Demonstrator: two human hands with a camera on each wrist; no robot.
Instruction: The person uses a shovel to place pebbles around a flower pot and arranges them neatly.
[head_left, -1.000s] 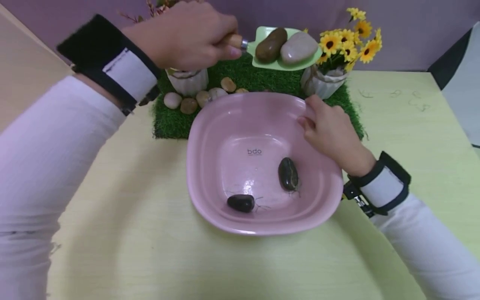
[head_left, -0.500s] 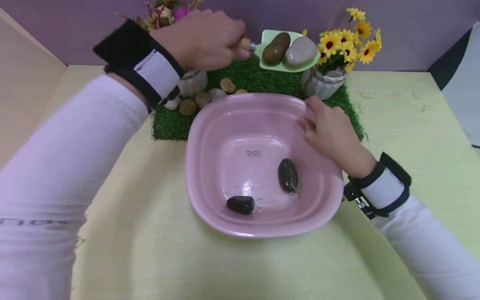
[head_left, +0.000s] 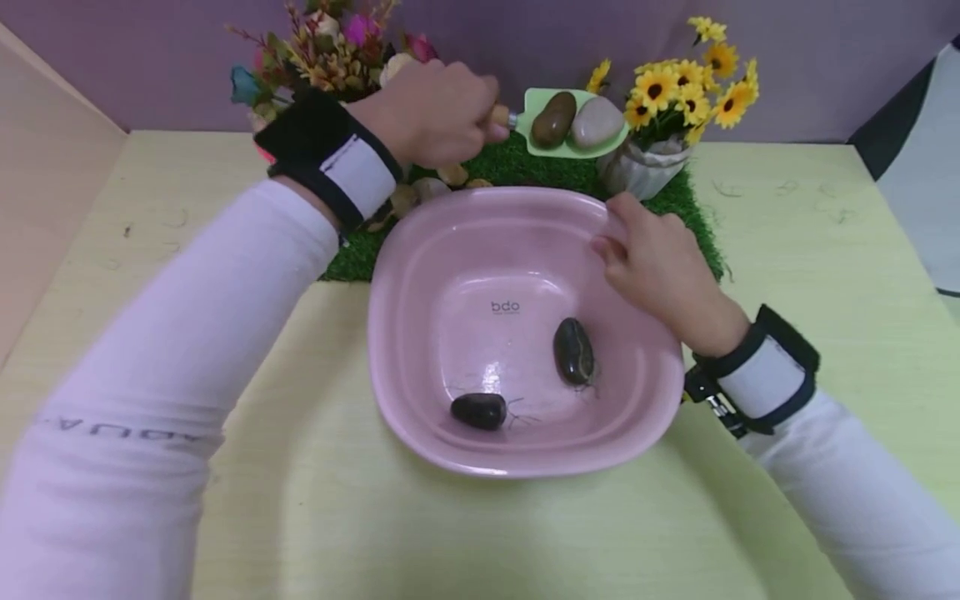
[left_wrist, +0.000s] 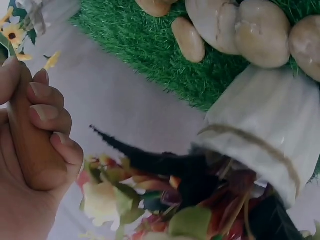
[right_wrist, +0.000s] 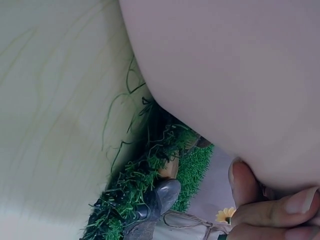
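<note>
My left hand [head_left: 442, 112] grips the wooden handle [left_wrist: 37, 145] of a small green shovel [head_left: 534, 100]. On its blade lie a brown stone [head_left: 553, 121] and a pale grey stone [head_left: 597, 122], held above the grass mat behind the basin. With thumb and fingers, my right hand [head_left: 660, 267] holds the far right rim of a pink basin [head_left: 405, 333]. Inside the basin rest two dark stones, one [head_left: 573, 352] at the right and another [head_left: 478, 411] near the front. The right wrist view shows fingers [right_wrist: 270, 212] pinching the basin's edge.
A green grass mat [head_left: 697, 225] lies behind and partly under the basin. Yellow flowers in a white pot [head_left: 641, 171] stand at its right, mixed flowers [head_left: 322, 50] at its left. Several pale stones [left_wrist: 262, 32] lie by the left pot. Grass strands are scattered on the table [head_left: 810, 250].
My left hand has moved right and down toward the basin, carrying the shovel and its two stones slightly lower. My right hand stays on the rim.
</note>
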